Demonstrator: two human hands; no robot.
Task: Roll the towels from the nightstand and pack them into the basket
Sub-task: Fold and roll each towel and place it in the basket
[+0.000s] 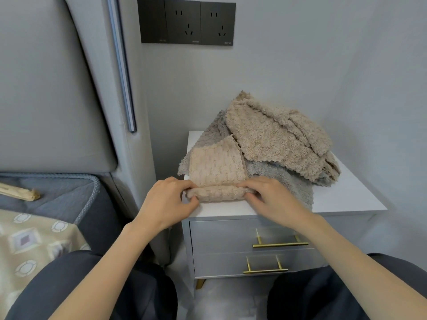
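Note:
A beige towel [217, 165] lies folded into a strip on the white nightstand [346, 199], its near end turned into a small roll [218, 192]. My left hand [166, 199] pinches the roll's left end. At the roll's right end, my right hand [265, 195] pinches it. Behind them a loose heap holds another beige towel [277, 137] on top of a grey towel [284, 181]. No basket is in view.
The nightstand has two drawers with gold handles [280, 244]. A bed with a padded headboard [46, 88] and a patterned cover [27, 241] stands to the left. Dark wall sockets [187, 21] sit above. My knees frame the floor below.

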